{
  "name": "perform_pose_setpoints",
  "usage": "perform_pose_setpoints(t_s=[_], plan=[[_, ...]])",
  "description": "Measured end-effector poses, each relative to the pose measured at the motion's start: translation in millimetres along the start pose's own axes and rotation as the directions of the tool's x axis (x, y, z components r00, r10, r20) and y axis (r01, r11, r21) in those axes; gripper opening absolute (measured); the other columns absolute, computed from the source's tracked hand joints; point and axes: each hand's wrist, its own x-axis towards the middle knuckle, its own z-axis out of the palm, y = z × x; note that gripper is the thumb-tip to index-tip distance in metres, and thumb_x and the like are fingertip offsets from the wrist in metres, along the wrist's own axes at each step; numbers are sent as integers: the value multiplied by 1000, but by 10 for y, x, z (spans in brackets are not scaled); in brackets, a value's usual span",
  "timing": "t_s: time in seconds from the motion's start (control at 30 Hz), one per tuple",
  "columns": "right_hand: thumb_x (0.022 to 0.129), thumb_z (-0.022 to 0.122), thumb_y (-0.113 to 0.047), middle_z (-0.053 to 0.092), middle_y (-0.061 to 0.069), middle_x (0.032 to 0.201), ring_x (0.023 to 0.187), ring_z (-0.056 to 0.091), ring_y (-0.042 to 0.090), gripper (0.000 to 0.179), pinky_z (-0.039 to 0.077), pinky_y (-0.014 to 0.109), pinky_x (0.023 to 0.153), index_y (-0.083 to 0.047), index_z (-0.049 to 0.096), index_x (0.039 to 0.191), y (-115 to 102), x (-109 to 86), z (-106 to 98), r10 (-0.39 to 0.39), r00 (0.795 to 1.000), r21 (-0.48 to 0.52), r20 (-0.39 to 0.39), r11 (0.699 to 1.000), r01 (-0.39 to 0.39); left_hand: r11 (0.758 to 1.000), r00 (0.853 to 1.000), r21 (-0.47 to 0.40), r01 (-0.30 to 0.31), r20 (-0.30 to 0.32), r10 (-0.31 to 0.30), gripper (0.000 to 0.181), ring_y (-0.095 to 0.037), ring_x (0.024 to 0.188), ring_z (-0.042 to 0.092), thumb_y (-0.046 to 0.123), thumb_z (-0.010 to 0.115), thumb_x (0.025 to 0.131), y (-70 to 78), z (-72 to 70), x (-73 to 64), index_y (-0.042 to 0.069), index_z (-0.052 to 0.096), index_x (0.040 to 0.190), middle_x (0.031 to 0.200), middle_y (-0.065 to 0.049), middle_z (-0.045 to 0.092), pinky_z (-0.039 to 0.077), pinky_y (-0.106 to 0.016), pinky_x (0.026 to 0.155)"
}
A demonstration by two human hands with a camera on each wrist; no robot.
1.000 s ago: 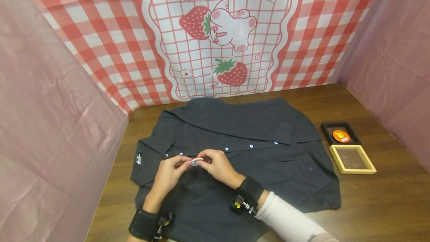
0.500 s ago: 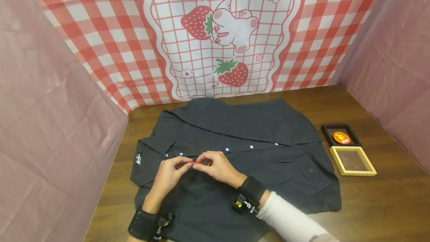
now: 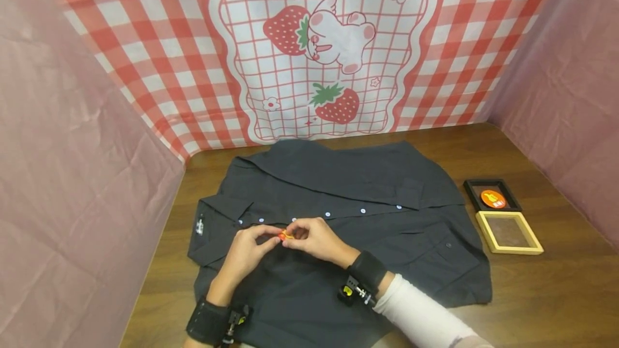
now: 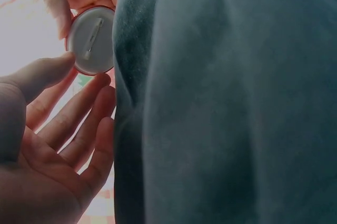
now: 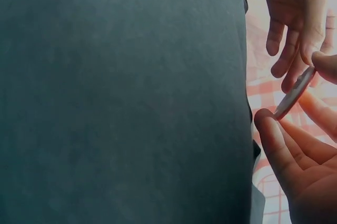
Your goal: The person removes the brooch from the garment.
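Note:
A round pin badge (image 3: pixel 286 236) is held between both hands, close over a dark grey shirt (image 3: pixel 300 294) spread on the table. My left hand (image 3: pixel 244 251) pinches one edge of the badge between thumb and fingers. At the opposite edge, my right hand (image 3: pixel 316 240) pinches it too. Orange and yellow from its printed front show between the fingertips in the head view. The left wrist view reveals the silver back (image 4: pixel 100 45) with a pin clasp (image 4: pixel 93 38) along it, closed flat. In the right wrist view the badge (image 5: pixel 295 93) appears nearly edge-on.
To the right of the shirt, a black frame (image 3: pixel 505 187) holds an orange badge (image 3: pixel 493 198). A pale yellow frame (image 3: pixel 510 250) touches its near side. Behind the wooden table (image 3: pixel 551 289) hangs a red checked strawberry cloth (image 3: pixel 193 69), with pink cloth at both sides.
The badge has turned in the fingers: its silver back faced the head view, then its thin edge, and now part of its orange front. Both hands stay nearly in place.

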Motion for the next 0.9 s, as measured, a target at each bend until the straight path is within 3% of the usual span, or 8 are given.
perform_pose_setpoints(t_s=[0.17, 0.43, 0.7, 0.9], plan=[[79, 81, -18, 68, 4, 84, 67, 58, 0, 21, 52, 17, 62, -9, 71, 95, 24, -11, -33, -12, 1000, -24, 26, 1000, 13, 1000, 1000, -13, 1, 27, -1, 16, -22, 95, 72, 11, 79, 80, 32, -11, 7, 11, 77, 96, 96, -2, 76, 57, -42, 84], [79, 81, -21, 66, 0, 87, 76, 62, 14, 20, 52, 22, 68, -12, 71, 94, 17, -35, -59, -69, 997, -105, 29, 992, 72, 1000, 998, 2, 17, 52, -17, 14, -20, 94, 71, 14, 77, 82, 37, -12, 2, 13, 76, 96, 96, 0, 76, 57, -42, 82], [78, 82, -19, 66, -1, 97, 81, 59, 10, 25, 51, 21, 72, -13, 69, 99, 42, -97, -137, -100, 994, -185, 37, 977, 106, 999, 997, 12, 51, 65, -51, 15, -24, 100, 70, 16, 75, 84, 15, -10, -7, 13, 75, 98, 102, -3, 75, 56, -45, 86], [75, 84, -17, 65, -3, 99, 83, 58, 9, 28, 51, 21, 72, -15, 68, 98, 108, -165, -232, -96, 995, -237, 5, 967, 94, 992, 990, 75, 99, 90, -106, 18, -28, 109, 66, 17, 74, 85, -2, -37, -15, 14, 74, 103, 109, -6, 73, 52, -49, 92]])
